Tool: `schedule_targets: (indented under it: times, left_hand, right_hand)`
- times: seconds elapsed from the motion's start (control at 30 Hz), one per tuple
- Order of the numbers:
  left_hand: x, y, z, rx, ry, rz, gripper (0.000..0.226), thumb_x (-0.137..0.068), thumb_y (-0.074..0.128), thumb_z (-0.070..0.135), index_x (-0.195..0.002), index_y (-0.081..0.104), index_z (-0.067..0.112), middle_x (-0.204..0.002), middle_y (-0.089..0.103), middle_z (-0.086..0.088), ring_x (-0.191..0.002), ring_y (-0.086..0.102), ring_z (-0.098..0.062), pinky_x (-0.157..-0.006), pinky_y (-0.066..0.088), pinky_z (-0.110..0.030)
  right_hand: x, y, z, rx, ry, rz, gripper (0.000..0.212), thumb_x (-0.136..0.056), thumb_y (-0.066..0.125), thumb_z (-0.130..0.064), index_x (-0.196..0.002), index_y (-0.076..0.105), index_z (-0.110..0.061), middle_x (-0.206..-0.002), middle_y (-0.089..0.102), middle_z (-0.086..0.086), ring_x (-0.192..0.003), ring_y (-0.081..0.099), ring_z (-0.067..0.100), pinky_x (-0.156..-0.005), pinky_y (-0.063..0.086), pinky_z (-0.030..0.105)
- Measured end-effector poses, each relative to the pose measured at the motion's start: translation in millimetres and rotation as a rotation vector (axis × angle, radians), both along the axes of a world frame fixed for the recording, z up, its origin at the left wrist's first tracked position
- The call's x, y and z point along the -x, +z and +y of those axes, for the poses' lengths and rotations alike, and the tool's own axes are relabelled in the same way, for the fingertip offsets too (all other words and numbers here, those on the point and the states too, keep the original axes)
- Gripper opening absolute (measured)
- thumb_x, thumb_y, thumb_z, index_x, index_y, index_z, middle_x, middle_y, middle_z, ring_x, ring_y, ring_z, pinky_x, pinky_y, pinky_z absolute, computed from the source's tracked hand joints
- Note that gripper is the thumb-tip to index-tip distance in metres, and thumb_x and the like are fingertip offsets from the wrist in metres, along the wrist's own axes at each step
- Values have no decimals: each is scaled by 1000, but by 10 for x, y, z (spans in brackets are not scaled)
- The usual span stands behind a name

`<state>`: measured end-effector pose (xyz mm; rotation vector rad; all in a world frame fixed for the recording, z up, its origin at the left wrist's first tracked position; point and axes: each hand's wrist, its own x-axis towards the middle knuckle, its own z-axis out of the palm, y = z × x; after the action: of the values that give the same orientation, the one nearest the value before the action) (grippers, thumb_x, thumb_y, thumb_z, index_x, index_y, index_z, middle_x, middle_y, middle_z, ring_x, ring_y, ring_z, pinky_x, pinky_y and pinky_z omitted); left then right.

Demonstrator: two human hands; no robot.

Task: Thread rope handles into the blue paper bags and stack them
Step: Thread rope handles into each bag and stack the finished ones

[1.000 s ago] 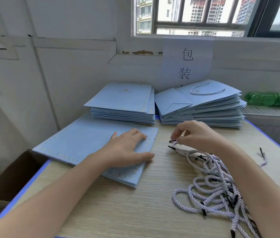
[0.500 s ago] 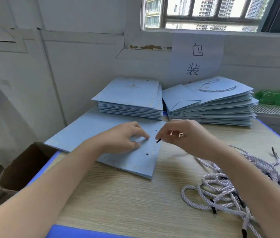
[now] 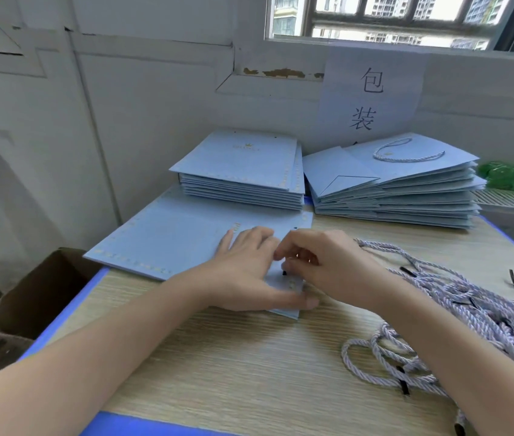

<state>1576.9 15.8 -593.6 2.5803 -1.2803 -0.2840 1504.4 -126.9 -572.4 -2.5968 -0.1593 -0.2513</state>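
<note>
A flat blue paper bag (image 3: pixel 173 237) lies on the wooden table, its punched edge toward the right. My left hand (image 3: pixel 246 272) rests flat on that edge, with the thumb at the near corner. My right hand (image 3: pixel 321 262) pinches the black tip of a pale twisted rope (image 3: pixel 375 247) right at the bag's edge, close to a hole. The rope trails back to a tangled pile of ropes (image 3: pixel 469 313) on the right. Whether the tip is inside the hole is hidden by the fingers.
At the back stand a stack of flat blue bags (image 3: pixel 243 171) and a stack of bags with handles (image 3: pixel 406 184). A brown cardboard box (image 3: pixel 41 291) sits off the table's left edge. A green package (image 3: pixel 513 177) lies far right by the wall.
My right hand has carried the rope tip left and down onto the bag's punched edge. My left hand has slid toward the near corner of the bag. The camera has leaned closer.
</note>
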Motion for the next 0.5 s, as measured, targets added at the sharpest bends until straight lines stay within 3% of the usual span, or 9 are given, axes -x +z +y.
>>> schedule_targets:
  times: [0.07, 0.17, 0.3, 0.4, 0.5]
  left_hand:
    - [12, -28, -47, 67, 58, -21, 99, -55, 42, 89, -132, 33, 28, -137, 26, 8, -137, 13, -7, -118, -1, -44]
    - [25, 18, -84, 120, 88, 15, 63, -69, 62, 71, -108, 39, 26, -121, 30, 7, -124, 23, -10, -117, 9, -44]
    - [16, 85, -77, 124, 103, 133, 76, -47, 49, 75, -108, 41, 31, -124, 31, 7, -125, 23, -10, -115, 15, -41]
    - [12, 116, -79, 159, 121, 184, 66, -54, 52, 64, -110, 43, 32, -126, 32, 6, -127, 24, -10, -115, 18, -41]
    - [-6, 129, -73, 194, 124, 222, 69, -50, 55, 65, -108, 44, 29, -123, 34, 5, -127, 28, -12, -110, 25, -38]
  right_hand:
    - [-20, -20, 16, -95, -34, -4, 16, -82, 65, -5, -86, 63, -21, -68, 56, -16, -60, 50, -7, -62, 39, 8]
    - [-26, -21, 25, -126, -40, 14, 15, -80, 67, -5, -78, 66, -20, -61, 55, -17, -57, 50, -8, -58, 37, 7]
    - [-5, 15, -3, 57, 62, -23, 14, -85, 64, -5, -89, 74, -15, -73, 53, -15, -65, 48, -12, -64, 35, 8]
    - [14, 37, -59, 132, 102, -46, 20, -87, 60, -5, -90, 74, -18, -78, 54, -6, -65, 46, -8, -64, 34, 9]
    - [42, 50, -77, 139, 110, -76, 21, -87, 60, -3, -87, 75, -18, -81, 57, 0, -65, 45, -7, -64, 33, 10]
